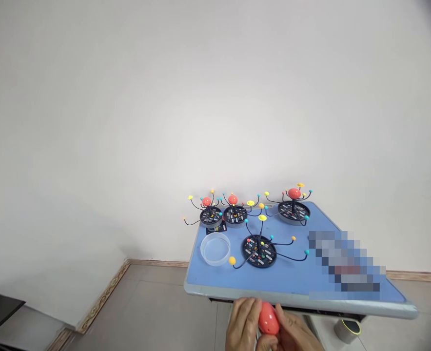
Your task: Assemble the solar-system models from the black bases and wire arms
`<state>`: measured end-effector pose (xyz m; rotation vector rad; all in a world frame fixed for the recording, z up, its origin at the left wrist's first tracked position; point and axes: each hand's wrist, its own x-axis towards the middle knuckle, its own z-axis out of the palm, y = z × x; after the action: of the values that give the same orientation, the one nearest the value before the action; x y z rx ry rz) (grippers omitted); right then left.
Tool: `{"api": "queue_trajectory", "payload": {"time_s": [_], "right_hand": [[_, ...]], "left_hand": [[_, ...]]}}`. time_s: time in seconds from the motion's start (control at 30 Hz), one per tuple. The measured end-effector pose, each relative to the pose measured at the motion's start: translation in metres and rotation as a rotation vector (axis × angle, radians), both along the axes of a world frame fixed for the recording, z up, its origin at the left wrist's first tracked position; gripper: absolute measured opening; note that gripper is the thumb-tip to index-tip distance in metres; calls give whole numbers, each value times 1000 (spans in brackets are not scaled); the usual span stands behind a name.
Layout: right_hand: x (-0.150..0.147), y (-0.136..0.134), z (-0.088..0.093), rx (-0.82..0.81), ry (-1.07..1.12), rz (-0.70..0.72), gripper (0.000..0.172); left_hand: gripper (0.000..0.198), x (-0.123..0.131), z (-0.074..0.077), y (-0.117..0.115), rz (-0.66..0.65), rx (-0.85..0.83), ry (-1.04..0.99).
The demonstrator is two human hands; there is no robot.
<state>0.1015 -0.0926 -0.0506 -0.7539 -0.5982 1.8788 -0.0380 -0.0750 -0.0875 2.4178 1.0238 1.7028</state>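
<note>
A shiny red ball (268,319) with a small hole in it is held between both hands, low in the view, just off the table's front edge. My left hand (243,322) has its fingers pressed along the ball's left side. From the right, my right hand (292,331) grips it with the fingers closed round it. Beyond them on the table lies a solar system model (259,251) with a round black base and curved arms tipped with yellow, orange and teal balls; its centre carries no red ball. A clear round plastic dish (215,249) sits to its left.
Three similar models with red centre balls, a left one (211,216), a middle one (235,214) and a right one (294,212), stand along the back of the blue table (215,279). A pixelated area covers the table's right side. Below is a cylindrical object (347,331).
</note>
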Motion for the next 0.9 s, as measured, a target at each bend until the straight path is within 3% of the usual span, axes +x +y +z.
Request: {"api": "queue_trajectory", "payload": {"time_s": [0.33,0.63,0.77,0.9], "right_hand": [[7,-5,17,-81,-23,-35,45],[8,-5,2,38,-218,-84,53],[9,-8,16,37,-230,-143,48],[5,-11,30,30,-293,-313,38]], "left_hand": [[37,7,37,-5,-114,-289,-23],[47,7,3,-9,-211,-486,-96],[51,8,6,-12,-185,-578,-91],[75,10,6,-12,-73,-522,-79]]}}
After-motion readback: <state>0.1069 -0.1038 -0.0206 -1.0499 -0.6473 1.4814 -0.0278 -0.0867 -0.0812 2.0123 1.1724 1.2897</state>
